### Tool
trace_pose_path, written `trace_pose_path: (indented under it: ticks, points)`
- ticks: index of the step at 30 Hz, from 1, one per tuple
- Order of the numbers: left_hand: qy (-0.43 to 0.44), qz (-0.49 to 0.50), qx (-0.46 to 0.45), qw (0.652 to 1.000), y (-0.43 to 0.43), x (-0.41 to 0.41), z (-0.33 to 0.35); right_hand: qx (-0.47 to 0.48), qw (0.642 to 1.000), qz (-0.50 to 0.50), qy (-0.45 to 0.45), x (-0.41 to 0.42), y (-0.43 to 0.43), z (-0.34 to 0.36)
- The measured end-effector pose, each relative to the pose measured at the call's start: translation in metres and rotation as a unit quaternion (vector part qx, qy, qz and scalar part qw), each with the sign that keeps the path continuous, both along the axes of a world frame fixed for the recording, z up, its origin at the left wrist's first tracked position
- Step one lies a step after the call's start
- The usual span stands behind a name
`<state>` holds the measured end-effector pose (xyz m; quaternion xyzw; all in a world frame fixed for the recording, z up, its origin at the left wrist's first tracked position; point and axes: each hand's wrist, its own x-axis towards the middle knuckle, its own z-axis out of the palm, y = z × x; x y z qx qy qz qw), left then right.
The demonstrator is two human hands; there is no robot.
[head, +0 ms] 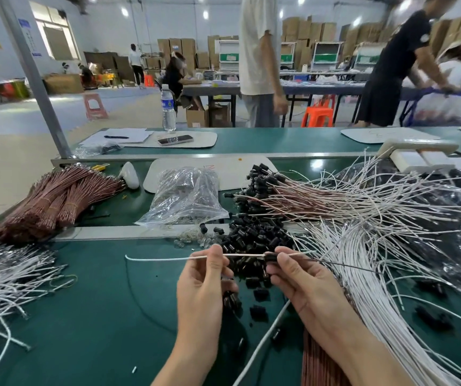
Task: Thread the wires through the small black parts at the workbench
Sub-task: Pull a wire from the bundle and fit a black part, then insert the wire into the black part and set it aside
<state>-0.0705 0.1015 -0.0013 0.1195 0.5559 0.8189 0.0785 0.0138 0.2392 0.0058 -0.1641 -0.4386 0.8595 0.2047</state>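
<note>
My left hand (205, 282) pinches a thin white wire (157, 258) that runs level across the green bench. The wire passes through a small black part (271, 257), which my right hand (298, 277) pinches between thumb and fingers. A short wire end sticks out to the right of that part. Just behind and below both hands lies a heap of loose black parts (254, 240). White wires (362, 274) fan out at the right, and wires fitted with black parts (268, 188) lie beyond them.
Bundles of brown wires (56, 199) lie at the back left, loose white wires (3, 277) at the near left. A clear plastic bag (187, 196) sits mid-bench. A water bottle (168, 107) stands on the far belt. People stand and walk beyond the bench.
</note>
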Motion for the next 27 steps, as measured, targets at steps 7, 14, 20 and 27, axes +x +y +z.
trace_pose_path:
  ticks: [7,14,20,27]
  points:
    - [0.065,-0.062,-0.060,0.994,0.000,0.006,-0.001,0.048,0.998,0.023,-0.021,-0.001,-0.009,0.001]
    - [0.007,-0.007,0.026,1.000,-0.008,-0.008,0.004,0.044,0.999,-0.013,-0.016,0.001,-0.005,0.000]
    - [0.041,-0.074,-0.040,0.996,0.001,0.005,0.004,0.087,0.996,0.000,-0.028,-0.001,-0.008,0.001]
    - [-0.041,-0.035,0.046,0.997,-0.006,-0.008,0.006,0.087,0.996,0.016,-0.027,0.000,-0.006,-0.002]
